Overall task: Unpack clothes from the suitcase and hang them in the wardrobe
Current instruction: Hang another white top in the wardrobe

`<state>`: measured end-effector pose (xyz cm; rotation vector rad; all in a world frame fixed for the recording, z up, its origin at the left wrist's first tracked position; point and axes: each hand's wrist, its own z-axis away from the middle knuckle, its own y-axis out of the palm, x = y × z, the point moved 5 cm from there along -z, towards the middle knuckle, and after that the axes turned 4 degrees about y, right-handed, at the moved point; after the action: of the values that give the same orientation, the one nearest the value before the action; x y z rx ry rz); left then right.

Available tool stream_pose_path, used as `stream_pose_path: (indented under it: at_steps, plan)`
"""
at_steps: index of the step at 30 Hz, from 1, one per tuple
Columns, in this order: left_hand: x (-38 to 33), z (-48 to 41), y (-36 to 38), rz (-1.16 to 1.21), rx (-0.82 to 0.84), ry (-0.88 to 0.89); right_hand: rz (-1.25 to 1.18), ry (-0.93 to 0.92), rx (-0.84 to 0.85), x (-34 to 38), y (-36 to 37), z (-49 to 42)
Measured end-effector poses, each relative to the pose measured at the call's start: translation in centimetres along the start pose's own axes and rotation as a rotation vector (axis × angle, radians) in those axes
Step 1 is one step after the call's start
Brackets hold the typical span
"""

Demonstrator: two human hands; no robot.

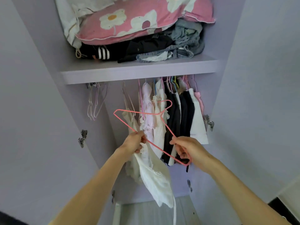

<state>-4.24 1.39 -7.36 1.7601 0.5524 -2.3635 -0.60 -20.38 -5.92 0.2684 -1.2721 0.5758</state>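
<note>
Left hand (135,142) pinches white top (155,177) plus pink wire hanger (146,127); right hand (189,149) grips the hanger's other end. Top hangs below left hand: light, limp, probably slippery; hold by straps, hanger bends easily

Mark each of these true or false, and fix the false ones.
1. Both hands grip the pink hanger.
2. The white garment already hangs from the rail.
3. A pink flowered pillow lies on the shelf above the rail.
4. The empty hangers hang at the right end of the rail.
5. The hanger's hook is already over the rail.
1. True: the left hand and right hand both grip the pink hanger.
2. False: the white garment dangles from the left hand.
3. True: the pink flowered pillow lies on the shelf.
4. False: the empty hangers hang at the left end.
5. False: the hook is well below the shelf, clear of the rail.
</note>
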Motion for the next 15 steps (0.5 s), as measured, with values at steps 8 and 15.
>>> stream_pose_path:
  at_steps: [8,15]
  plan:
    - [-4.9,1.4,4.3,-0.207,0.268,0.135,-0.579,0.076,-0.075,5.2,-3.3,-1.9]
    - [-6.0,0.0,1.3,0.192,0.085,0.04,-0.232,-0.042,-0.367,3.2,-7.5,-1.9]
